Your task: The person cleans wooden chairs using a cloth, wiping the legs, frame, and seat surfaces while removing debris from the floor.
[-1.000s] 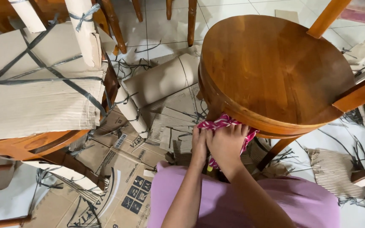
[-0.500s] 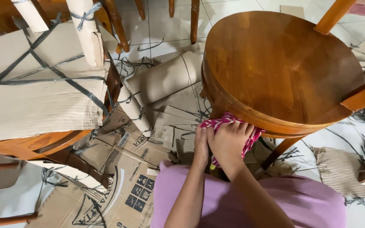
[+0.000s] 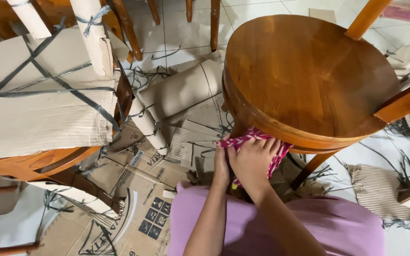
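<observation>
While I stood over the round wooden chair seat (image 3: pixel 309 76), flattened cardboard (image 3: pixel 134 199) lay below. My right hand (image 3: pixel 253 161) pressed the pink checked cloth (image 3: pixel 243 140) against the seat's near rim, fingers closed on it; left hand (image 3: pixel 221 163) gripped its left edge.

A cardboard-wrapped chair (image 3: pixel 43 109) bound with dark straps (image 3: pixel 48 80) stands at the left. Flattened cardboard boxes (image 3: pixel 134 208) and a cardboard roll (image 3: pixel 181 90) litter the white tiled floor (image 3: pixel 257 12).

White tiled floor (image 3: pixel 181 35) under flattened cardboard (image 3: pixel 138 208)
</observation>
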